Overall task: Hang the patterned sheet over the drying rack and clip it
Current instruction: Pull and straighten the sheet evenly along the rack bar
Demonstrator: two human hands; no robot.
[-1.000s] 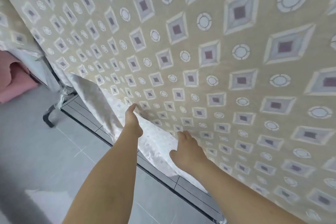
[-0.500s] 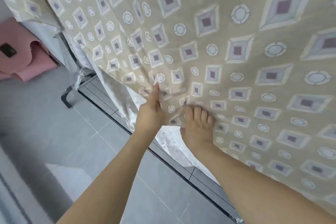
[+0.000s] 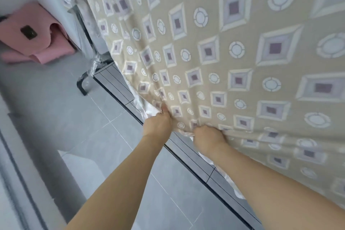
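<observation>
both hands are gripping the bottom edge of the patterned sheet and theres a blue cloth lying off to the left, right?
Almost. Both the left hand and the right hand do grip the bottom edge of the patterned sheet, but the cloth off to the left is pink, not blue. The head view shows it plainly.

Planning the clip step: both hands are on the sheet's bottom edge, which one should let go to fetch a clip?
Left, probably. The left hand grips the sheet at its free corner; the right hand holds further along, keeping more fabric steady.
</observation>
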